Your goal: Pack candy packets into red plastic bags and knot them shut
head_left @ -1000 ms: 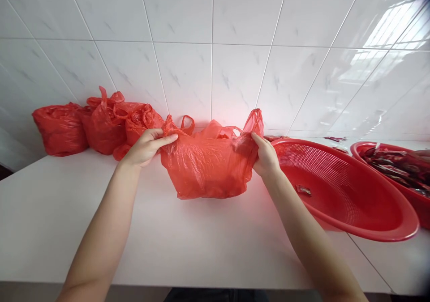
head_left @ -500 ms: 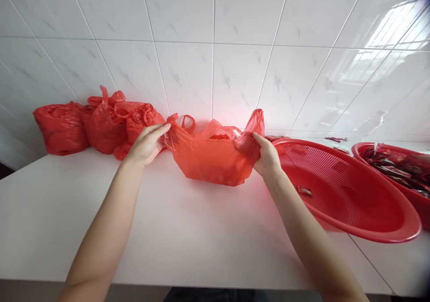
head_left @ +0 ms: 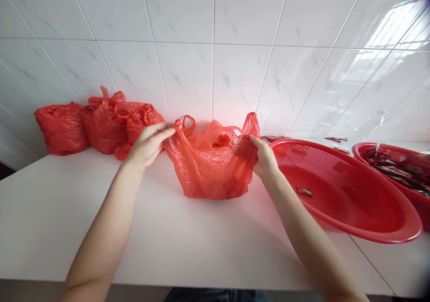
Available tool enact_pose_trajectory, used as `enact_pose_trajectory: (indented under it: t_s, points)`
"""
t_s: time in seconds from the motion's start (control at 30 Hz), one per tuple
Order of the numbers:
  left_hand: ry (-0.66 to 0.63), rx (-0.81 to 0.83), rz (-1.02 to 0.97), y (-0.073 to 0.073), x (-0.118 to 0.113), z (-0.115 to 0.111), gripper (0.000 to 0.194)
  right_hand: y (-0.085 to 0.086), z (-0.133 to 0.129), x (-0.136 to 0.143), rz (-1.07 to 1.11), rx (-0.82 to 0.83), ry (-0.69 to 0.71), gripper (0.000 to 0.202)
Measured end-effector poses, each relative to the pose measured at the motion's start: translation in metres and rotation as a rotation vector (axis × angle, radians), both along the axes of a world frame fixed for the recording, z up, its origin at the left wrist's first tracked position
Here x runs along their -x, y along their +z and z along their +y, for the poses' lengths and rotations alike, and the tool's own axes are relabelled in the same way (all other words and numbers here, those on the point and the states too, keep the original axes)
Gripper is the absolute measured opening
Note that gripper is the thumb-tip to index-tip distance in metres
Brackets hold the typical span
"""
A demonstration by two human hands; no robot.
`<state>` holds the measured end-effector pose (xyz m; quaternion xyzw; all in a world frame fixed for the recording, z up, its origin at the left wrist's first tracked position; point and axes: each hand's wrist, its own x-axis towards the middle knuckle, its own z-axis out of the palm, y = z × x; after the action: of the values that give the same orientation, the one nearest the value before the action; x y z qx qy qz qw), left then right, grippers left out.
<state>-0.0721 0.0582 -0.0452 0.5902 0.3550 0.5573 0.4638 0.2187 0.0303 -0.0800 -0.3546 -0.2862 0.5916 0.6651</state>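
A thin red plastic bag (head_left: pixel 215 174) hangs between my two hands at the middle of the white table, its lower part bulging and its sides creased. My left hand (head_left: pixel 149 144) pinches the bag's left top corner between thumb and fingers. At the right top, my right hand (head_left: pixel 263 155) grips the other side, with a loop of plastic standing up above it. The bag's contents are hidden by the plastic. Behind it, near the wall, more red plastic with a loop handle (head_left: pixel 188 124) shows.
Several filled red bags (head_left: pixel 65 129) stand along the tiled wall at the left. To the right, a large red perforated basket (head_left: pixel 366 203) holds a small packet (head_left: pixel 304 190). Another red basket (head_left: pixel 361 149) full of dark packets is at the far right.
Both hands have moved slightly closer together. The bag's front has gone from taut to creased, sagging lower and nearer to me.
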Motion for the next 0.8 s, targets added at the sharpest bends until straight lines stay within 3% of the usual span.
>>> enact_pose_trajectory:
  t_s: [0.2,0.33,0.5,0.6,0.7,0.8]
  points:
    - [0.011,-0.034,-0.069,0.003,-0.001,0.002,0.017,0.001,0.000,-0.001,0.035,0.020,-0.010,0.018]
    - [-0.018,-0.038,-0.083,0.009,-0.003,-0.004,0.033,0.003,-0.001,0.000,0.009,0.014,0.004,0.021]
    - [0.091,-0.196,0.134,0.015,-0.005,-0.020,0.040,0.004,-0.004,0.002,-0.007,-0.012,-0.002,0.020]
    - [0.177,-0.290,0.285,0.016,-0.004,-0.025,0.027,0.002,-0.005,0.003,-0.026,-0.067,0.032,0.020]
    - [0.211,-0.312,0.315,0.017,-0.002,-0.026,0.022,0.002,-0.004,0.001,-0.024,-0.098,0.052,0.023]
    - [0.165,-0.310,0.249,0.019,0.000,-0.026,0.018,0.004,-0.004,-0.003,-0.030,-0.149,0.077,0.027]
